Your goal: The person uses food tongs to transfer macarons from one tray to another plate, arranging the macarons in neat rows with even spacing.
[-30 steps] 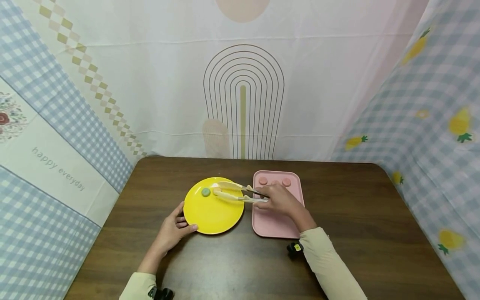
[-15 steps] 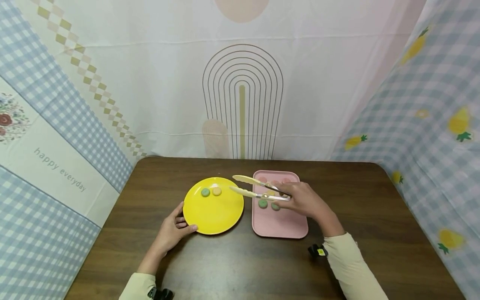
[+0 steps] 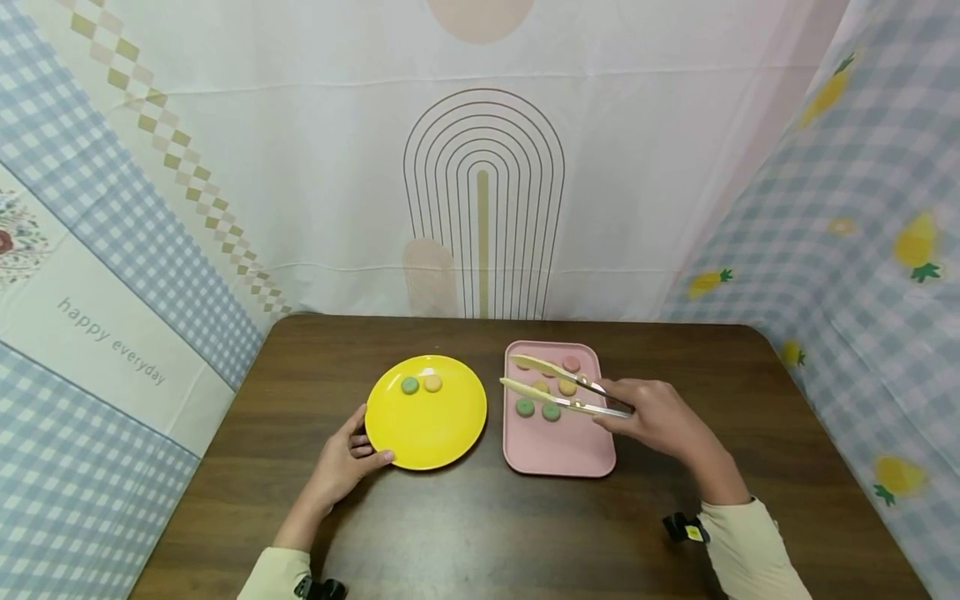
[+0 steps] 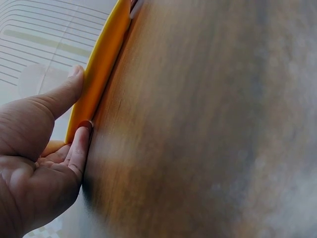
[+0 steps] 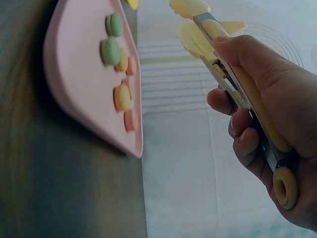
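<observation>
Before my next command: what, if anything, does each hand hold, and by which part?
Right hand: pale-yellow-tipped metal tongs, by both arms. Left hand: round yellow plate, by its near-left rim.

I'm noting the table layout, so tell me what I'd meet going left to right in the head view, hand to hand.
Left hand → green macaron on the yellow plate → yellow macaron on the same plate → pink tray → right hand.

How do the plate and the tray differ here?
The plate is yellow and round; the tray is pink and rectangular. The plate bears two macarons; the tray bears more. The left hand grips the plate; nothing grips the tray. Both rest on the table.
</observation>
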{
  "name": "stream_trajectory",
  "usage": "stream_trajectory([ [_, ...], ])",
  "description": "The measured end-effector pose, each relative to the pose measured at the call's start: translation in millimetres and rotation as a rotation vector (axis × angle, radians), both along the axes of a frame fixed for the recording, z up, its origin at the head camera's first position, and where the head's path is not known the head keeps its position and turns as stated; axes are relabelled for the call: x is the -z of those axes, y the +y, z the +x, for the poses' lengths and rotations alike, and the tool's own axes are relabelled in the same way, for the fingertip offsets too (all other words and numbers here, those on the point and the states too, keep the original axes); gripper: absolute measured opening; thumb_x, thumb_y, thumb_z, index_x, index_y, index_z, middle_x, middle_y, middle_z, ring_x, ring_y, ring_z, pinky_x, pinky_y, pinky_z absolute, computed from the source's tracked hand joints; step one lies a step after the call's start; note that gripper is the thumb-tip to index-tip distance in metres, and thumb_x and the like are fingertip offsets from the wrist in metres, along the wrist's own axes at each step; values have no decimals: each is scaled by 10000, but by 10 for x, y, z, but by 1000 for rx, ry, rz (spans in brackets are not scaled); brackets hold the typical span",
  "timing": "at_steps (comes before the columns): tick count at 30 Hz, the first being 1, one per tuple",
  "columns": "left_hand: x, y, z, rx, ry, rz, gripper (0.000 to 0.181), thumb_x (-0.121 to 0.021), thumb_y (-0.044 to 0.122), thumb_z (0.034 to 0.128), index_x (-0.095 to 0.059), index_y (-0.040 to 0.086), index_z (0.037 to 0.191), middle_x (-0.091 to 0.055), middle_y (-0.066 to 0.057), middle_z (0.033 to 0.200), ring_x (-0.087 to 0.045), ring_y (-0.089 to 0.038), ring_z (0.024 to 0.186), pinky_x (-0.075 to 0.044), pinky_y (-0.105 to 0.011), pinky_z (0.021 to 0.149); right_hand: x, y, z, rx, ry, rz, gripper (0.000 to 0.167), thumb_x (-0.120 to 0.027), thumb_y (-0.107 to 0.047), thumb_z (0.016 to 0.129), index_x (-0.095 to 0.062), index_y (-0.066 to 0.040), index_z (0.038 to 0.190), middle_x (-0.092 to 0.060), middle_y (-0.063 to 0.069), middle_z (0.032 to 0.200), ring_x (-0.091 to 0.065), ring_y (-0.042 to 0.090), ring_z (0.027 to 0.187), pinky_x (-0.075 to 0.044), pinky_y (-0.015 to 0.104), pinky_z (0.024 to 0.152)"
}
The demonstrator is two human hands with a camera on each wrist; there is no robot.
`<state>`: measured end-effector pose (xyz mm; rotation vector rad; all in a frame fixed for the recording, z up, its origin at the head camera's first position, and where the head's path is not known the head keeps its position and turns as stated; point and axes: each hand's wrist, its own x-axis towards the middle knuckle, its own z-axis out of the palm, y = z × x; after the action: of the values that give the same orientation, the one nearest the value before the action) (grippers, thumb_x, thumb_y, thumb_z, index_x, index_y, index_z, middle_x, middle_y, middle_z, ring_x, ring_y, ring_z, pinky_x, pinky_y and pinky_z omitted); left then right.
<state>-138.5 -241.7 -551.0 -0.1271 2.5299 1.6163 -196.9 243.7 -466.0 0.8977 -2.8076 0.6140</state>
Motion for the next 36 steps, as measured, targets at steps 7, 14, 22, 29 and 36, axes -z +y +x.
stream_trajectory([
  [7, 4, -4, -1, 3, -1, 9, 1017, -854, 202, 857, -212, 45, 1630, -485, -240, 1488, -653, -325, 1148, -571, -293, 884, 87, 236, 142, 43, -5, -4, 450, -829, -316, 874, -747, -26, 1208, -758, 67, 983, -588, 53, 686, -481, 287, 580],
  [14, -13, -2, -8, 7, -9, 2, 1023, -853, 218, 858, -206, 40, 1630, -490, -251, 1480, -653, -333, 1158, -574, -308, 892, 231, 394, 289, 79, -25, 7, 467, -839, -331, 857, -748, -39, 1210, -747, 51, 949, -541, 26, 659, -443, 253, 563],
  [22, -25, 9, 4, 2, -11, 5, 1013, -847, 197, 864, -204, 47, 1632, -464, -243, 1508, -651, -329, 1156, -573, -292, 881, 439, 456, 395, 74, 15, -5, 431, -859, -313, 832, -765, -51, 1160, -751, 31, 942, -565, 20, 676, -450, 257, 561],
  [29, -24, 9, 11, 0, -11, 10, 1018, -850, 200, 861, -203, 50, 1632, -480, -243, 1493, -657, -323, 1148, -577, -298, 871, 522, 476, 472, 110, -47, 4, 453, -841, -347, 851, -756, -66, 1197, -752, 19, 985, -566, 17, 703, -449, 251, 572],
  [36, 11, -7, -3, -2, -23, 9, 1043, -858, 231, 853, -192, 66, 1638, -469, -220, 1506, -648, -317, 1160, -574, -283, 875, 536, 469, 486, 119, -54, 6, 477, -837, -357, 854, -753, -42, 1203, -761, 78, 1021, -621, 71, 741, -461, 273, 579],
])
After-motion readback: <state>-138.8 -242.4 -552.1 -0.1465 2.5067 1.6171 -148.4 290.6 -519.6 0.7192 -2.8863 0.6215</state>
